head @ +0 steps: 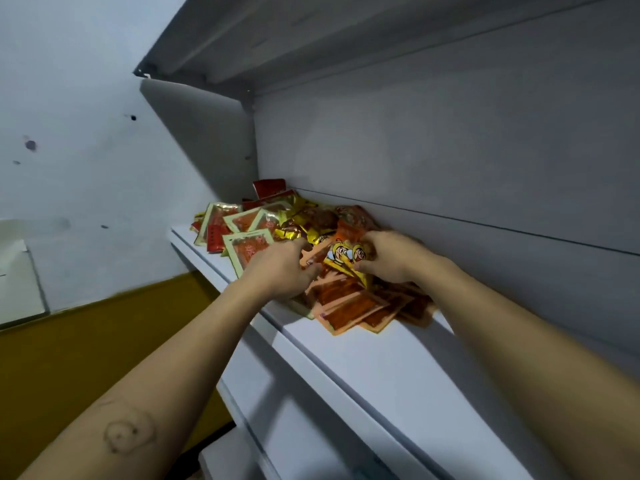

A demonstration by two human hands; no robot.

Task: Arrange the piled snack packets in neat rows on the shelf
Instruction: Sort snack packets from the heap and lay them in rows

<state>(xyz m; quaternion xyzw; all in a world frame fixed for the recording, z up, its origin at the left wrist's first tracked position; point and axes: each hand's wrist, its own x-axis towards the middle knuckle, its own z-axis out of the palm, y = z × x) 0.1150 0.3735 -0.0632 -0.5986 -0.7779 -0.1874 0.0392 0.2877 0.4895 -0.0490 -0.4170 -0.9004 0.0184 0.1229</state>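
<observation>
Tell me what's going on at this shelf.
A person is sorting a pile of snack packets on a white shelf. The right hand pinches yellow cartoon packets; the left hand reaches into the orange packets beside them, its grip unclear. The packets lie jumbled, with no neat rows yet.

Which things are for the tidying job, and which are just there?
For the job: packets piled on the shelf; yellow packets held in the right hand; left hand gripping packets in the pile.

Just there: upper shelf; wall; lower shelf.
</observation>
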